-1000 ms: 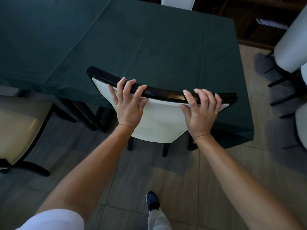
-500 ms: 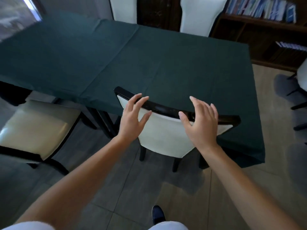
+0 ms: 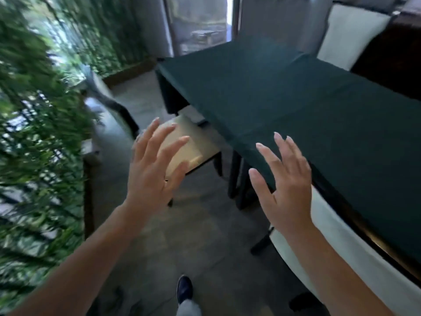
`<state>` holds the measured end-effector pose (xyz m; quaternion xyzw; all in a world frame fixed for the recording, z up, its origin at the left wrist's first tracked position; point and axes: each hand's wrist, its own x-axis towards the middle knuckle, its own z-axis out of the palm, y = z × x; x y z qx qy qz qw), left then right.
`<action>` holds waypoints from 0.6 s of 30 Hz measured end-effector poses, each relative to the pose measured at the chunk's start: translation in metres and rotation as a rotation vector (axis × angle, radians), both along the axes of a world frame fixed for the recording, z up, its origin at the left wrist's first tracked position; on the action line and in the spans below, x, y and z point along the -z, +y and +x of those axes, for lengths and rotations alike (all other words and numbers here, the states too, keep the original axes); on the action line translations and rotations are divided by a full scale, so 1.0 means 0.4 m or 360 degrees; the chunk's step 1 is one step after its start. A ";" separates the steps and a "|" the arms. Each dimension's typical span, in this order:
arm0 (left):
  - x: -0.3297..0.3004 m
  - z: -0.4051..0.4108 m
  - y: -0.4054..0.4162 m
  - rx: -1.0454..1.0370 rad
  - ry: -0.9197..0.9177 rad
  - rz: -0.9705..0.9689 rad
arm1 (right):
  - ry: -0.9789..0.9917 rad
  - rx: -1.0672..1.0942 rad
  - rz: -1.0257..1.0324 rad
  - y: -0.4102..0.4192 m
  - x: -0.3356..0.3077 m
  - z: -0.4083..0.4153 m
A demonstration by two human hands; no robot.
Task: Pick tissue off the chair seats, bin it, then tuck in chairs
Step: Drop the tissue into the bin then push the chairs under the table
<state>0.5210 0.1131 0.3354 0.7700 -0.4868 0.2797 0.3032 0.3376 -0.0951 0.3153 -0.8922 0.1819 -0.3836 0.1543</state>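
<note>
My left hand (image 3: 155, 169) and my right hand (image 3: 282, 183) hover in the air with fingers spread, holding nothing. At the lower right, the white-backed chair (image 3: 337, 252) with a black top rail sits pushed in against the table (image 3: 296, 106), which wears a dark green cloth. Beyond my left hand, a second chair with a cream seat (image 3: 193, 147) stands partly out from the table's long side. Its seat looks bare where visible; my left hand hides part of it. No tissue is visible.
A wall of green foliage (image 3: 38, 133) runs along the left with a low dark border. Another blurred chair (image 3: 109, 96) stands by the plants. A white chair back (image 3: 348, 33) stands at the table's far side. Grey tiled floor lies between; my shoe (image 3: 184, 288) shows below.
Both hands have let go of the white-backed chair's top rail and lifted open. The view has swung left, so that chair now lies at the lower right and the cream-seated chair is ahead.
</note>
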 end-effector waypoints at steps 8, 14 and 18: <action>0.049 0.380 0.212 -0.0373 0.0001 0.0014 | 0.0130 -0.0193 -0.0170 0.146 -0.023 0.434; 0.041 0.655 0.300 -0.0503 -0.0016 0.0017 | 0.0063 -0.0196 -0.0159 0.239 -0.041 0.730; 0.056 0.806 0.301 -0.0480 -0.0025 0.0033 | 0.0055 -0.0221 -0.0140 0.270 -0.031 0.896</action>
